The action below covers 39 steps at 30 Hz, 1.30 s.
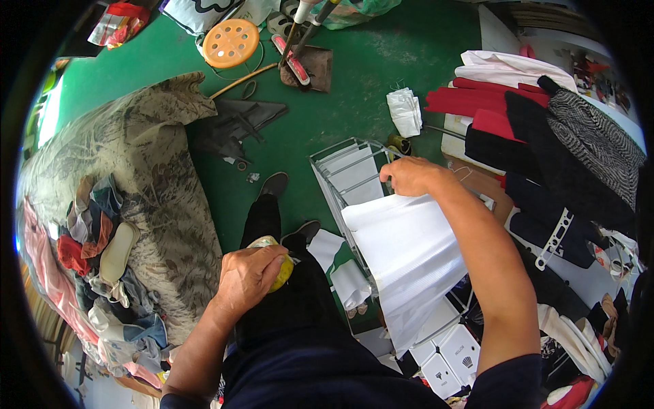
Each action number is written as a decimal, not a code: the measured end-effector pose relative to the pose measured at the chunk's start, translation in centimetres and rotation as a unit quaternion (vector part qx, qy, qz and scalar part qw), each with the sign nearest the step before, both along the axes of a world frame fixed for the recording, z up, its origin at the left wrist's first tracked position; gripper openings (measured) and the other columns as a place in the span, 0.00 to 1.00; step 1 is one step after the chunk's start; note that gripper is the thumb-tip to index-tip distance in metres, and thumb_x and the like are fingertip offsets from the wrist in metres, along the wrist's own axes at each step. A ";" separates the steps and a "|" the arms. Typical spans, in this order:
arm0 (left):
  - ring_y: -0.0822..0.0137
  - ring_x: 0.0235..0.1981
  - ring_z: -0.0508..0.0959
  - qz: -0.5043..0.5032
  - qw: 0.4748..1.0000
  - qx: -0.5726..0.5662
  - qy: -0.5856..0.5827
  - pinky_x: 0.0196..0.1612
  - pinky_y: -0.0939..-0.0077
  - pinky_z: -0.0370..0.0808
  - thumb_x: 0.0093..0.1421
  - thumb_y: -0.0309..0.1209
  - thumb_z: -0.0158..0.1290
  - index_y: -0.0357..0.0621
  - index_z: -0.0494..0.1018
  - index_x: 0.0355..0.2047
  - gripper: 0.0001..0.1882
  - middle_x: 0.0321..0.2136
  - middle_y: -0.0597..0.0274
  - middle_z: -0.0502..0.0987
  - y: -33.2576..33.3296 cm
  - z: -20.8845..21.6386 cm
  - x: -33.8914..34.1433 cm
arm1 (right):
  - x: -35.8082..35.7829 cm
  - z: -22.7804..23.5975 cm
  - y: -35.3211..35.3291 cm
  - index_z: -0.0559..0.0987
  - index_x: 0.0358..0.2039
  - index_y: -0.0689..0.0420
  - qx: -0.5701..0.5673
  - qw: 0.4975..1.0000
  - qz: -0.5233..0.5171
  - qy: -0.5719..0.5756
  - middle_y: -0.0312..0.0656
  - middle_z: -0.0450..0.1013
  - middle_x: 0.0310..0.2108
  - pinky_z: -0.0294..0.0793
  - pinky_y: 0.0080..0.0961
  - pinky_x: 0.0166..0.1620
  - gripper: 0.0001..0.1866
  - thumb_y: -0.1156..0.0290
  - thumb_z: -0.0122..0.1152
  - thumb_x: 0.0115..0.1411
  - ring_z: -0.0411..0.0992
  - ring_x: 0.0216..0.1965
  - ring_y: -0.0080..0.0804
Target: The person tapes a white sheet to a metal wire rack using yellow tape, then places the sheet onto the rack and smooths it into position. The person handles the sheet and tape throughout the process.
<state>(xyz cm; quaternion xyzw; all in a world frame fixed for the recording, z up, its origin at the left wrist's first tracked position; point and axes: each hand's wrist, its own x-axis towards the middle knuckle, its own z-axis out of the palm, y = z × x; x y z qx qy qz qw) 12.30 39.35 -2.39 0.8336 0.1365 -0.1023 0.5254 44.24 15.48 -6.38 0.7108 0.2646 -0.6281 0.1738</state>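
Note:
My left hand (251, 276) is closed around a yellow roll (283, 274) that looks like tape, held over my dark trousers. Most of the roll is hidden by the fingers. On the right, my right hand (413, 176) curls over the top bar of a grey metal rack (347, 184). Its fingertips are partly hidden. Directly under that hand, a white sheet (409, 238) lies over the rack and hangs down toward me. White panels show between the rack's bars.
A camouflage cloth (150, 163) with piled clothes (102, 245) covers a surface at left. Folded garments (490, 116) fill the right side. Beyond are an orange stool (230, 43), a dustpan (317, 68) and a white bundle (405, 112) on the green floor. White boxes (449, 361) sit near my right elbow.

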 end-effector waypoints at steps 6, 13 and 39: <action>0.52 0.27 0.82 -0.047 0.999 0.014 0.010 0.32 0.61 0.80 0.61 0.30 0.60 0.46 0.83 0.37 0.06 0.30 0.54 0.81 -0.3 -0.1 0.4 | 1.2 -0.4 -0.8 0.81 0.55 0.53 0.058 0.998 0.001 -0.007 0.50 0.79 0.52 0.75 0.39 0.58 0.24 0.80 0.56 0.58 0.76 0.56 0.47; 0.50 0.27 0.81 -0.095 0.993 0.037 -0.059 0.30 0.60 0.79 0.60 0.32 0.61 0.49 0.81 0.33 0.03 0.43 0.55 0.77 -1.6 -1.2 3.1 | 1.4 1.5 0.6 0.82 0.54 0.53 0.038 0.998 -0.003 -0.042 0.49 0.79 0.53 0.75 0.40 0.58 0.22 0.78 0.55 0.60 0.77 0.55 0.48; 0.51 0.43 0.83 -0.330 0.937 0.113 -0.002 0.44 0.56 0.79 0.69 0.48 0.52 0.55 0.78 0.52 0.19 0.39 0.56 0.85 -5.4 -5.5 22.3 | 1.8 6.9 -0.5 0.82 0.47 0.59 0.191 0.975 -0.057 -0.102 0.48 0.82 0.46 0.77 0.38 0.54 0.20 0.84 0.55 0.55 0.79 0.50 0.45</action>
